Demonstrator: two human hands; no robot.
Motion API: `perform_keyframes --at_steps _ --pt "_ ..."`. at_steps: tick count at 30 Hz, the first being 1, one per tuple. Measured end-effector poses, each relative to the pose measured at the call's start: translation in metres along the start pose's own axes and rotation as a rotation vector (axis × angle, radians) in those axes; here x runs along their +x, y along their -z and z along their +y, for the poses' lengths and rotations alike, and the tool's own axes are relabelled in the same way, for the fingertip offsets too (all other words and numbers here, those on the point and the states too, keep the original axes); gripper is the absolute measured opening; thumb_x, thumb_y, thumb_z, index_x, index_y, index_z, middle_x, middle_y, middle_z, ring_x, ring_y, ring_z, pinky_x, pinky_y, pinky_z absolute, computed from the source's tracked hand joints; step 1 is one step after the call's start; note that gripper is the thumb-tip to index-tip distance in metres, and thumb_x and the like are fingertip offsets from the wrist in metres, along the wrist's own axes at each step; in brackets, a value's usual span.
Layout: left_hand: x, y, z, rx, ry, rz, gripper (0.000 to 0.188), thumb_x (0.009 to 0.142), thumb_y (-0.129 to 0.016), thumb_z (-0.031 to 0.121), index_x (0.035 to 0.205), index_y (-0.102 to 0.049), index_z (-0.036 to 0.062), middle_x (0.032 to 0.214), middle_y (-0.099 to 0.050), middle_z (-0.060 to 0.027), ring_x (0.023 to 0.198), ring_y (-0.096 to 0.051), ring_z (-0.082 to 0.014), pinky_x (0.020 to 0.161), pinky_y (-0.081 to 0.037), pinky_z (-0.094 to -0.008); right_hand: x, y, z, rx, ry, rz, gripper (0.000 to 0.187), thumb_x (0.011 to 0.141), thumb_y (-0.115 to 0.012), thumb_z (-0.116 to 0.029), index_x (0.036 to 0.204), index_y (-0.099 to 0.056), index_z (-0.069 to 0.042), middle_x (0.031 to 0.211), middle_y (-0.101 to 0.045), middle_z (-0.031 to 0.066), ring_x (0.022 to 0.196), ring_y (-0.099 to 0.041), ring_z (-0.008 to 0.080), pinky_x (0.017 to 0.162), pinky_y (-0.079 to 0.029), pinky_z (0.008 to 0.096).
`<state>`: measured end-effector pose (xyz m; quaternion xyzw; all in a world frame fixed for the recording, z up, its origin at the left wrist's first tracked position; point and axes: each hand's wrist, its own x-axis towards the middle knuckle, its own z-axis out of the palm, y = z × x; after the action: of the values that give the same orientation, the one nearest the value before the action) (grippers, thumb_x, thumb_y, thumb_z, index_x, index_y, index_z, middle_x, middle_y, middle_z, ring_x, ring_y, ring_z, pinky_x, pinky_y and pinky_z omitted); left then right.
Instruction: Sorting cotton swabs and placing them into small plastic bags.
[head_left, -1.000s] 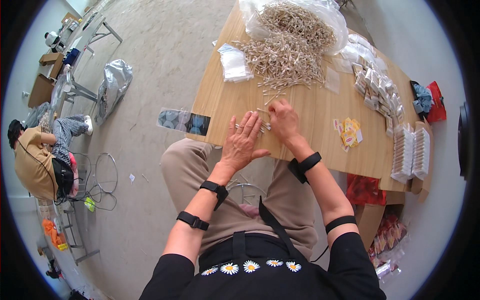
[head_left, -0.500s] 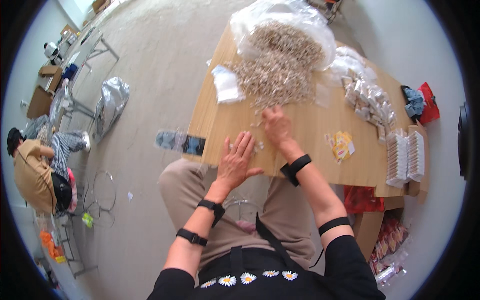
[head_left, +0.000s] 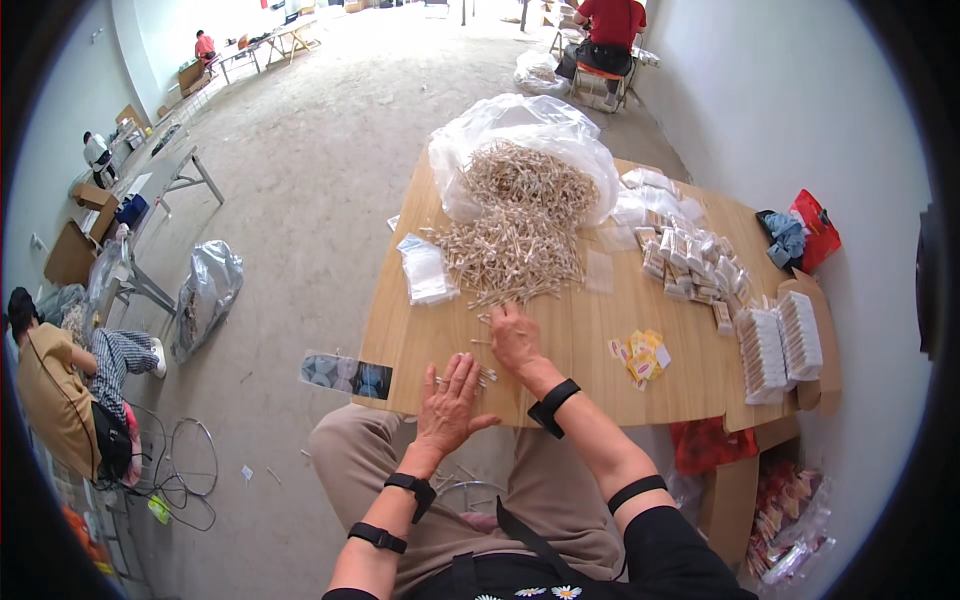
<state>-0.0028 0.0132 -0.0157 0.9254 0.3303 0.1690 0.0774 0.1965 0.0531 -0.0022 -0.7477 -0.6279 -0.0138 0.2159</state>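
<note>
A large heap of cotton swabs (head_left: 515, 245) with wooden sticks spreads over the wooden table (head_left: 575, 370), spilling out of a clear plastic bag (head_left: 455, 140). My left hand (head_left: 450, 405) lies flat near the front edge, fingers stretched out, over a few loose swabs (head_left: 487, 377) whose tips poke out beside it. My right hand (head_left: 516, 342) is at the heap's near edge with its fingers curled together. What they pinch, if anything, is hidden. One or two stray swabs lie between the hands and the heap.
Left of the heap is a stack of clear bags (head_left: 428, 270). To the right lie yellow cards (head_left: 642, 358), packed swab bundles (head_left: 695, 262) and upright rows of white packs (head_left: 762, 355) by a carton. A patterned sheet (head_left: 345, 375) overhangs the left edge. Other people sit farther off.
The view has tilted up, so the table sits lower and more of the room shows. My left hand stays flat on the table; my right hand remains at the heap's near edge.
</note>
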Motion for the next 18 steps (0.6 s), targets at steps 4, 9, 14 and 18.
perform_keyframes --at_steps 4,9,14,18 --pt "0.002 0.001 0.000 -0.002 0.004 -0.010 0.101 0.077 -0.065 0.069 0.149 -0.039 0.0040 0.159 -0.034 -0.0117 0.150 -0.026 -0.0252 0.121 -0.014 -0.0556 0.005 -0.002 0.004 0.011 -0.004 -0.058 0.014 0.078 -0.061 -0.002 0.092 -0.064 -0.005 0.099 -0.062 0.0192 0.086 -0.068 0.0400 0.074 -0.055 0.0484" --pt "-0.002 0.001 0.000 -0.018 0.011 -0.014 0.100 0.076 -0.066 0.067 0.149 -0.039 0.0039 0.159 -0.034 -0.0118 0.150 -0.026 -0.0256 0.120 -0.015 -0.0562 -0.001 0.001 0.001 0.009 0.032 -0.146 0.012 0.078 -0.061 -0.003 0.090 -0.065 -0.004 0.100 -0.063 0.0198 0.087 -0.067 0.0408 0.074 -0.055 0.0490" --pt "0.000 0.000 0.002 -0.051 0.008 -0.034 0.100 0.075 -0.070 0.063 0.149 -0.039 0.0034 0.159 -0.033 -0.0119 0.150 -0.026 -0.0268 0.119 -0.018 -0.0563 -0.017 -0.012 0.013 0.103 -0.069 -0.045 0.008 0.081 -0.061 -0.008 0.088 -0.064 -0.005 0.098 -0.064 0.0202 0.088 -0.066 0.0399 0.075 -0.054 0.0481" --pt "0.002 0.002 0.001 -0.063 0.030 -0.004 0.100 0.075 -0.070 0.063 0.149 -0.040 0.0032 0.159 -0.034 -0.0116 0.149 -0.026 -0.0274 0.119 -0.018 -0.0559 -0.033 0.021 0.005 0.184 -0.181 0.001 0.010 0.085 -0.062 -0.010 0.094 -0.065 -0.006 0.102 -0.064 0.0186 0.090 -0.066 0.0391 0.077 -0.054 0.0474"
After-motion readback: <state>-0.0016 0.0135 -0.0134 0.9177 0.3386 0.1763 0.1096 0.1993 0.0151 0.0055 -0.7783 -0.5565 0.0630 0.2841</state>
